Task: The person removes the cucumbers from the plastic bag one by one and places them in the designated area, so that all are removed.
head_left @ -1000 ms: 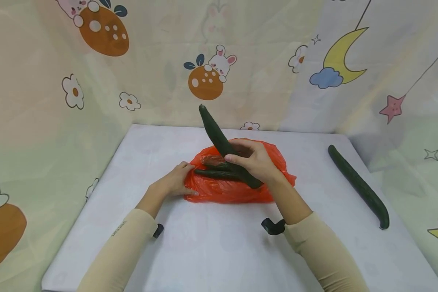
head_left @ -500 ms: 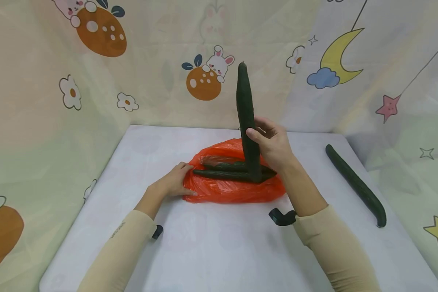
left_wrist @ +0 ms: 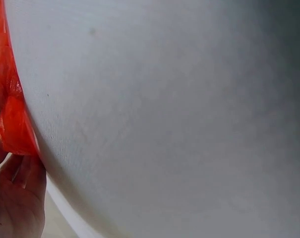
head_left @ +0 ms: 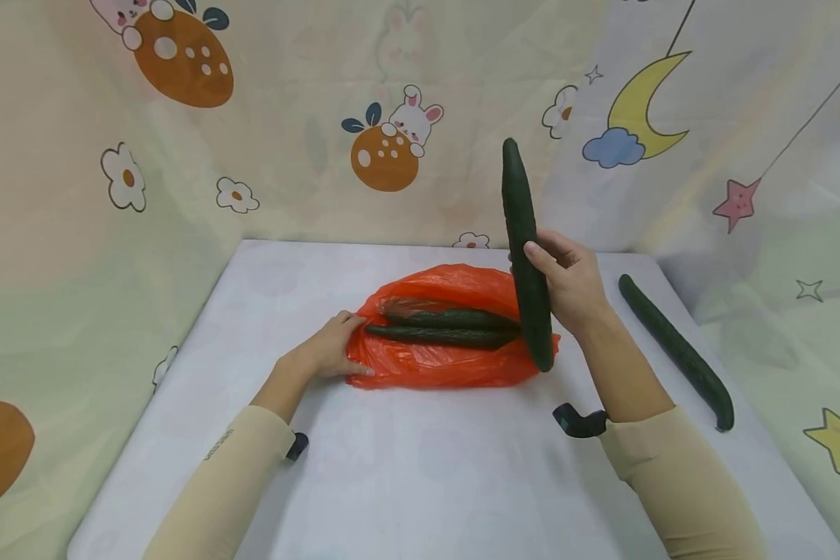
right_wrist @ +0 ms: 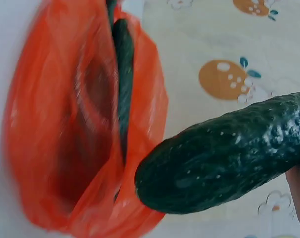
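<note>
In the head view my right hand grips a dark green cucumber at its middle, thumb across the near side. The cucumber is held nearly upright, its lower end overlapping the right end of a red plastic bag. Close up in the right wrist view, the cucumber's blunt, bumpy end shows beside the bag. Two more cucumbers lie in the bag's open mouth. My left hand holds the bag's left end between thumb and fingers; the left wrist view shows red plastic at the fingers.
Another cucumber lies slanted on the white tabletop near its right edge. Patterned fabric rises behind and on both sides of the table. Black wrist-worn pieces stick out by the sleeves.
My right hand has lifted the cucumber from over the bag and carried it rightward, turning it from slanted to nearly upright. My left hand stays at the bag's left end.
</note>
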The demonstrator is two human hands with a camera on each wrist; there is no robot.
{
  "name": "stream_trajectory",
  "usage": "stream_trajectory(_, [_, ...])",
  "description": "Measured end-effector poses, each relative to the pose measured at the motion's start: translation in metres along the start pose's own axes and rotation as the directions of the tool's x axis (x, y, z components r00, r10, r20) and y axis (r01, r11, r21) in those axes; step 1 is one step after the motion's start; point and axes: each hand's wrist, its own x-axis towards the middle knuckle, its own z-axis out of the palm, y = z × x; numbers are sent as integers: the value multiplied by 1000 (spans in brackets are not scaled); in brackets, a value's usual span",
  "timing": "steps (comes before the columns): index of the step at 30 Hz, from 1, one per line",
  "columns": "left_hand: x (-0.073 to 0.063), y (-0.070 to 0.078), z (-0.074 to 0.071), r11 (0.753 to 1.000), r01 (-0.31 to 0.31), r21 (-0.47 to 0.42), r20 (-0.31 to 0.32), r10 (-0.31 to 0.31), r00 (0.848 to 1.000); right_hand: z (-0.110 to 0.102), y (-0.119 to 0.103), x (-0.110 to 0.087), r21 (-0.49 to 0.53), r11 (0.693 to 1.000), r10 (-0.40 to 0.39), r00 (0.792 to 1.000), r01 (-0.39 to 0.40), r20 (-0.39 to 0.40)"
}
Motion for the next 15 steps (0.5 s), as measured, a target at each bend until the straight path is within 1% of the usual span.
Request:
stream_trajectory(4, [-1,-1,0,1000,-14,-2,-4,14,1000,-19,6,-5,-30,998,47,998,-49,-47])
stream_trajectory(9, [-1,0,0,1000,-3,2,-8,3,1000,-43,15,-12,-76,991,103,990,-110,-92])
stream_trajectory(15, [-1,0,1,1000,1,3,-12,-1,1000,-74,26,-20,-154,968,174,971,-199,-162])
